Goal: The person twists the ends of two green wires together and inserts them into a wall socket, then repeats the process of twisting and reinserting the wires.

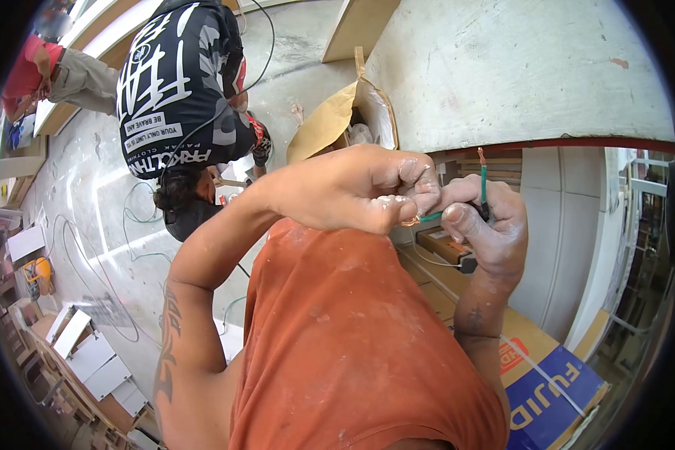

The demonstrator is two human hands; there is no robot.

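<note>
Both dusty hands are close together in front of my orange shirt. My left hand [382, 187] is closed, thumb against curled fingers, pinching the bare copper strands [410, 222] at one end of a green wire [431, 217]. Just right of it, my right hand [495, 221] is closed round the same wire, thumb and fingers pressed together. A second green end [483, 180] sticks up from the right hand, tipped with twisted bare copper. Beside it a black piece [485, 211] shows between the fingers; the rest is hidden in the grip.
A person in a black printed shirt [176, 90] bends down at the left; another in red [41, 64] stands behind. An open brown paper bag [322, 120] is beyond my hands, near a pale tabletop [517, 67]. A cardboard box [555, 382] stands lower right. Cables [90, 281] trail across the floor.
</note>
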